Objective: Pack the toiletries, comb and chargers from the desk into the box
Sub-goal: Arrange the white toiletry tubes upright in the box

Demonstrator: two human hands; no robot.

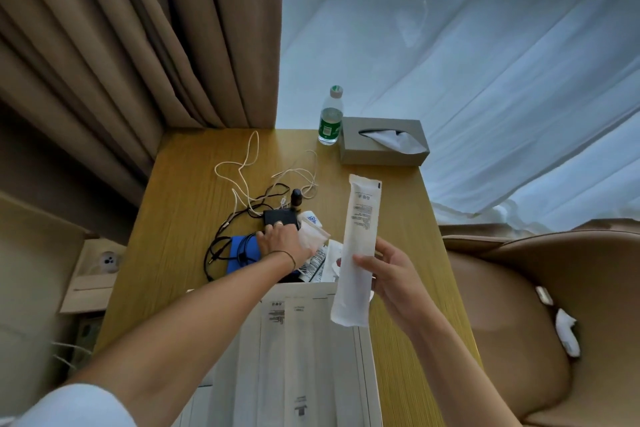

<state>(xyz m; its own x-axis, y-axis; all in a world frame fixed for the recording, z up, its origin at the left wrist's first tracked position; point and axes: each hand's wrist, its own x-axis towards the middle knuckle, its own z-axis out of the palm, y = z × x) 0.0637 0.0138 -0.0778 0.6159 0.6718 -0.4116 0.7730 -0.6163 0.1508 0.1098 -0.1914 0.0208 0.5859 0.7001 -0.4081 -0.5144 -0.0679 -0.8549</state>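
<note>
The right hand (391, 274) is clamped around the middle of a long white packet (356, 250), which it holds nearly upright above the far right corner of the box (304, 357). The box stands open at the near edge of the counter (180, 191); white packets already lie lengthwise inside it.

The left hand (284, 239) rests palm down, fingers spread, on the pile at mid-counter, its fingertips at the black charger (280, 217). Whether it grips anything cannot be told. A blue pouch (242, 253), tangled black and white cables (242, 170) and small sachets (315, 262) lie beside it.

To finish the step well, the packet should probably be tipped flat, aligned with those in the box, and lowered beside them. The bottle (330, 116) and tissue box (382, 140) stand well apart at the far edge.
</note>
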